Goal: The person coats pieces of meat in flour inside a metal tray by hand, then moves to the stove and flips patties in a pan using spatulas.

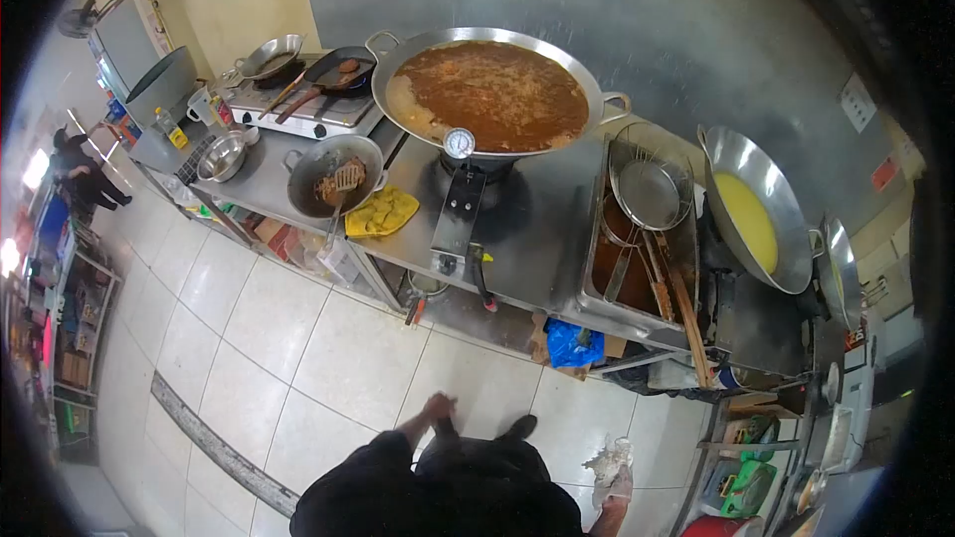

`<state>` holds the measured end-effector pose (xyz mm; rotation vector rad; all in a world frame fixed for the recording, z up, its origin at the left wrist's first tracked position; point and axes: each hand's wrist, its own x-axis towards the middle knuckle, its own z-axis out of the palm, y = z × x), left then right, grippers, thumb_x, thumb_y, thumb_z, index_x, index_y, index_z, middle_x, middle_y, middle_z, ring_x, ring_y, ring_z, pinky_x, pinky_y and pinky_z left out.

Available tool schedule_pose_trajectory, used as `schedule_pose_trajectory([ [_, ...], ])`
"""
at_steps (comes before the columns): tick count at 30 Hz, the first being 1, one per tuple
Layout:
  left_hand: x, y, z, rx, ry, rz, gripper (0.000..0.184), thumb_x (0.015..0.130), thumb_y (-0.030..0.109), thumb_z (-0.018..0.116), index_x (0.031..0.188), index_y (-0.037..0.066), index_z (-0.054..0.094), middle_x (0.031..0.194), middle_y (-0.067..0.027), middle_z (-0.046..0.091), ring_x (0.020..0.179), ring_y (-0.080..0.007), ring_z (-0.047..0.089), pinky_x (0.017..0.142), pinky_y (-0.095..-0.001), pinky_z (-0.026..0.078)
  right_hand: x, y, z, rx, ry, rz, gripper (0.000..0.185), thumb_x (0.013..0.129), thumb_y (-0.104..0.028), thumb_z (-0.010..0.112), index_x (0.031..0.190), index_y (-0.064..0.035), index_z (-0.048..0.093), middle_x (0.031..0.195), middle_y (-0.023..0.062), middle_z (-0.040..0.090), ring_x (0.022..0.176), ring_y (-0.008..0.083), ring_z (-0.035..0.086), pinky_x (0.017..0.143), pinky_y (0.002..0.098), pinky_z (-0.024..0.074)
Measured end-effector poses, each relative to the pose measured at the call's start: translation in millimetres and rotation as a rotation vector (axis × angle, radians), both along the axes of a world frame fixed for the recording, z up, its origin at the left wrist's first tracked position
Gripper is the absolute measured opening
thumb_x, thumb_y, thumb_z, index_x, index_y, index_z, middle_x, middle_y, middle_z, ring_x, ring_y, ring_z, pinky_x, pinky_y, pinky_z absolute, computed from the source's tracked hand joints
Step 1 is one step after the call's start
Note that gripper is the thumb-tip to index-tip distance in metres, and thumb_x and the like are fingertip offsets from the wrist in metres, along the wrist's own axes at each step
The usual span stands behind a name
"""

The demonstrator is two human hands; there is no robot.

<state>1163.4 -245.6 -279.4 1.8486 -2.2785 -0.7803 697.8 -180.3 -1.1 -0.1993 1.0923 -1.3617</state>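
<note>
My left hand [438, 406] hangs low in front of my dark clothes, over the tiled floor, with loosely bent fingers and nothing visible in it. At the lower right, my right hand [619, 487] is closed on a crumpled whitish cloth [605, 459]. Beyond both hands, a large wok [487, 89] of bubbling brown liquid sits on a burner, a round dial thermometer [460, 143] at its near rim. A smaller wok [335, 176] with a slotted ladle [349, 176] lies left of it, beside a yellow cloth [383, 212]. Neither hand touches the counter.
Strainers [649, 191] rest over a metal tray [642, 306] with wooden handles jutting past its edge. Farther right is a wok of yellow liquid [748, 224]. A stove [298, 104] with pans stands back left. Another person [88, 171] is far left. A blue bag [574, 343] hangs below the counter.
</note>
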Motion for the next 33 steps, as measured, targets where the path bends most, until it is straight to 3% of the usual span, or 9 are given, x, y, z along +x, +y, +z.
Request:
schedule_pose_trajectory([
  [2,-16,51,21,0.279,-0.129,-0.192,0.036,0.082,0.041,0.053,0.095,0.008,0.062,0.087,-0.0154,0.065,0.083,-0.0311,0.062,0.070,-0.0436,0.049,-17,4,-8,0.011,-0.015,0.003,0.037,0.088,-0.025,0.050,0.117,-0.0024,0.049,0.105,0.0123,0.059,0.086,0.0225,0.061,0.070,0.0318,0.0531],
  [5,-76,83,124,0.528,0.135,0.658,0.040,0.078,0.041,0.056,0.094,0.006,0.063,0.095,-0.0194,0.063,0.089,-0.0338,0.061,0.076,-0.0449,0.049,-53,5,-15,0.006,-0.016,-0.009,0.037,0.088,-0.026,0.049,0.118,-0.0034,0.048,0.105,0.0116,0.060,0.085,0.0220,0.060,0.069,0.0308,0.0528],
  [8,-82,91,3,0.408,0.057,0.103,0.036,0.077,0.043,0.056,0.089,0.010,0.066,0.091,-0.0161,0.065,0.084,-0.0305,0.063,0.073,-0.0434,0.050,-116,-2,-22,0.000,-0.002,-0.010,0.035,0.089,-0.025,0.048,0.118,-0.0046,0.048,0.104,0.0105,0.060,0.085,0.0214,0.060,0.068,0.0298,0.0526],
  [10,-108,84,-4,0.225,-0.018,0.107,0.029,0.076,0.038,0.057,0.082,0.012,0.067,0.084,-0.0140,0.066,0.079,-0.0288,0.063,0.067,-0.0430,0.050,-156,10,-31,0.015,-0.043,-0.060,0.031,0.091,-0.023,0.045,0.115,-0.0049,0.050,0.102,0.0084,0.060,0.085,0.0208,0.060,0.066,0.0286,0.0521],
  [11,-125,61,8,0.263,-0.236,-0.341,0.029,0.077,0.037,0.056,0.073,0.010,0.066,0.077,-0.0129,0.065,0.075,-0.0305,0.062,0.065,-0.0449,0.048,-178,14,-27,-0.047,-0.033,0.048,0.030,0.091,-0.023,0.045,0.114,-0.0050,0.050,0.101,0.0081,0.060,0.085,0.0207,0.060,0.064,0.0285,0.0519],
  [18,-352,-66,85,0.347,0.259,0.186,0.030,0.077,0.030,0.063,0.082,0.001,0.062,0.075,-0.0130,0.064,0.072,-0.0220,0.063,0.064,-0.0377,0.049,-286,38,63,-0.189,-0.011,-0.282,0.051,0.084,-0.015,0.056,0.130,-0.0035,0.037,0.109,0.0119,0.055,0.095,0.0206,0.056,0.078,0.0351,0.0497],
  [19,-372,-81,51,0.176,0.352,-0.257,0.020,0.080,0.024,0.058,0.081,0.005,0.063,0.082,-0.0171,0.063,0.080,-0.0344,0.060,0.069,-0.0435,0.049,-312,48,51,-0.186,0.016,-0.322,0.054,0.083,-0.013,0.056,0.132,-0.0041,0.034,0.111,0.0117,0.054,0.095,0.0202,0.056,0.078,0.0359,0.0500],
  [21,-436,-101,44,0.432,0.194,-0.268,0.031,0.082,0.031,0.049,0.088,0.006,0.065,0.099,-0.0207,0.060,0.096,-0.0373,0.056,0.081,-0.0469,0.045,-352,74,-15,-0.172,0.021,-0.441,0.060,0.083,-0.010,0.056,0.136,-0.0050,0.028,0.114,0.0117,0.053,0.095,0.0203,0.056,0.075,0.0373,0.0511],
  [33,-813,-174,68,0.643,-0.078,-0.751,0.028,0.074,0.028,0.060,0.086,0.003,0.066,0.090,-0.0146,0.066,0.087,-0.0251,0.062,0.079,-0.0357,0.047,-569,154,-37,-0.091,-0.120,-1.045,0.075,0.077,-0.004,0.059,0.139,-0.0019,0.018,0.121,0.0130,0.048,0.094,0.0212,0.058,0.072,0.0357,0.0545],
])
